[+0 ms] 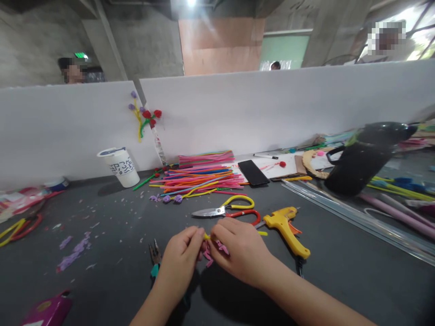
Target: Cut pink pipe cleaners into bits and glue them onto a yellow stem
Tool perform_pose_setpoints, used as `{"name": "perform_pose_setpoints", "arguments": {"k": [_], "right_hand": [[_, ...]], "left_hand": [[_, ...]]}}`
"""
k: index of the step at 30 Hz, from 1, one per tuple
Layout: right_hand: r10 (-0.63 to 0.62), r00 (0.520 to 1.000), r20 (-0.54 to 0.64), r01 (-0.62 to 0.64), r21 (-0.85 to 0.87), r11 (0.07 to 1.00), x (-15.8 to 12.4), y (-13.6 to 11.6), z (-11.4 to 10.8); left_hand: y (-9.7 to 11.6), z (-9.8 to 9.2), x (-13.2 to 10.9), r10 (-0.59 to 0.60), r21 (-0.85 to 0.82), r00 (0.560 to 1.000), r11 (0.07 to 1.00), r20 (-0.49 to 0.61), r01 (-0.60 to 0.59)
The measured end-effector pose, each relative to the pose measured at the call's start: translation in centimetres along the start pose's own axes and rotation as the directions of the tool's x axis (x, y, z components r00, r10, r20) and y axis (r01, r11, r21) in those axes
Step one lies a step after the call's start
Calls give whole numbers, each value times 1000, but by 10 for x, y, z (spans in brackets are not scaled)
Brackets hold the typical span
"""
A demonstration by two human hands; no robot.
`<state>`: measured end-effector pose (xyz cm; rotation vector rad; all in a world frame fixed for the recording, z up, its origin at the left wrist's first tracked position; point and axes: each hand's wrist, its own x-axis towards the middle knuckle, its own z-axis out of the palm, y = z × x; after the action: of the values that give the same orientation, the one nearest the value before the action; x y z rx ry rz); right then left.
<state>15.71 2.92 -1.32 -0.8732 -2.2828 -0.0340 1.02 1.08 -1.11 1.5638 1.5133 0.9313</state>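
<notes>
My left hand (183, 256) pinches the tip of a yellow pipe cleaner (206, 236) between thumb and forefinger. My right hand (239, 246) is closed on it close beside, fingertips nearly touching the left ones. A yellow end juts out beyond the right hand. Small pink strips (208, 259) hang between and under the fingers; what they are made of is hard to tell. Just beyond the hands lie scissors (217, 211) with one yellow and one red handle. Pliers (155, 258) lie partly hidden by my left wrist. To the right rests a yellow glue gun (285, 231).
Behind lie a pile of coloured pipe cleaners (204, 179), a black phone (253, 173) and a white cup (120, 167). A black jug (362, 158) and clear sticks (340, 213) are at right. Purple scraps (76, 251) and a magenta object (47, 310) lie left. A white partition (238, 113) stands behind.
</notes>
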Motion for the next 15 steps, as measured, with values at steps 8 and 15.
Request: {"name": "perform_pose_setpoints", "arguments": {"k": [8,15], "right_hand": [[-224,963,151,250,-187,950,-3,1,4],[-114,993,6,115,-25,993,-4,-3,13]], "left_hand": [[-2,1,3,-190,-98,980,976,61,195],[-6,2,4,43,2,991,999,130,-43]]}}
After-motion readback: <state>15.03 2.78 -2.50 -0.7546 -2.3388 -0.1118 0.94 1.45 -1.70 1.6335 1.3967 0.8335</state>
